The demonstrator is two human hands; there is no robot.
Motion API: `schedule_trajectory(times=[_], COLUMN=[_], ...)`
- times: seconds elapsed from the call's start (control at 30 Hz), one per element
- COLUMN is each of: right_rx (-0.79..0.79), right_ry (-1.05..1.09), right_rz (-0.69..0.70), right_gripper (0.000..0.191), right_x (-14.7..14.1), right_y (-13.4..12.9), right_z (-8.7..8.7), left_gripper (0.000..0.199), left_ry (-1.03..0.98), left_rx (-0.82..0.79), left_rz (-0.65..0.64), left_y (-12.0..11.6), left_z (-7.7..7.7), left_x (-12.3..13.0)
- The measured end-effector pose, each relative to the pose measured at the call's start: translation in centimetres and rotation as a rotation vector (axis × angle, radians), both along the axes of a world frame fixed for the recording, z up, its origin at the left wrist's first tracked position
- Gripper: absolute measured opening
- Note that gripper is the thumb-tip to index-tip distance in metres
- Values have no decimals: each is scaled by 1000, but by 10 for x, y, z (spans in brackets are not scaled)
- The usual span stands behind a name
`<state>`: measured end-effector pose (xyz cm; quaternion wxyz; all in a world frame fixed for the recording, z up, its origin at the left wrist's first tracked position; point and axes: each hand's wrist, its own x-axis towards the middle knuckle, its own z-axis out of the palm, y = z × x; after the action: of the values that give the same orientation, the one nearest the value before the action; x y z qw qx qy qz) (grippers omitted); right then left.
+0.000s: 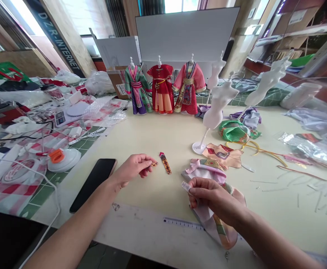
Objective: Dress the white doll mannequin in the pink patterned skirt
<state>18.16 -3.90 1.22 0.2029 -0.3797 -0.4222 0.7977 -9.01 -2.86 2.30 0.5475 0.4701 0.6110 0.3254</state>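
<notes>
My left hand [135,167] is closed in a pinch over the table, with a small gold-brown patterned piece [154,163] between thumb and fingertips. Just right of it lies a short patterned fabric strip [165,163] with a red, pointed end. Between the thumb and forefinger of my right hand [208,191] is a small pale piece [185,186], its material unclear. Beneath and behind that hand spreads a pink doll garment [226,233] with patterned trim, partly hidden by the hand. A peach embroidered fabric piece [225,155] rests beyond it.
A phone [93,183] lies left of my left forearm. A ruler [183,223] runs along the front, partly under the garment. White doll mannequins [215,106] stand at the right, and three dressed ones [162,87] at the back. Yellow ribbon [272,157] lies right; a scale [68,115] stands left.
</notes>
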Motion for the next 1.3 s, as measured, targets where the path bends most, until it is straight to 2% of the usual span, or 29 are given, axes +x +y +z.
schedule_trajectory(times=[0.13, 0.2, 0.27, 0.33, 0.47, 0.63, 0.77, 0.87, 1.1, 1.17, 1.3], right_rx=[-3, 0, 11, 22, 14, 13, 4, 6, 2, -9, -27], right_ry=[2, -7, -15, -17, -23, -30, -17, -41, -62, -53, -27], right_rz=[1, -3, -3, 5, 1, -7, -9, -5, 0, -4, -18], right_gripper=[15, 15, 16, 16, 16, 18, 17, 18, 20, 20, 19], right_x=[1, 1, 1, 1, -2, -2, -3, -4, -5, -5, -4], right_y=[1, 1, 1, 1, 1, 1, 0, -1, 0, 0, 0], right_z=[-2, -3, -4, -5, -4, -5, -4, -2, -3, -4, -5], left_gripper=[28, 28, 27, 26, 33, 44, 35, 30, 43, 37, 20], left_ry=[68, 265, 528, 710, 822, 899, 923, 881, 859, 881, 972], left_rx=[20, 68, 127, 181, 270, 431, 588, 662, 634, 601, 517], left_rz=[-334, -484, -561, -564, -555, -536, -476, -514, -762, -722, -547], left_y=[3, 10, 20, 29, 41, 44, 44, 46, 47, 45, 35], left_z=[17, 19, 16, 12, 8, 12, 8, 2, -3, -4, -7], left_x=[-1, -3, -5, -7, -6, -1, -2, -2, 0, -1, -7])
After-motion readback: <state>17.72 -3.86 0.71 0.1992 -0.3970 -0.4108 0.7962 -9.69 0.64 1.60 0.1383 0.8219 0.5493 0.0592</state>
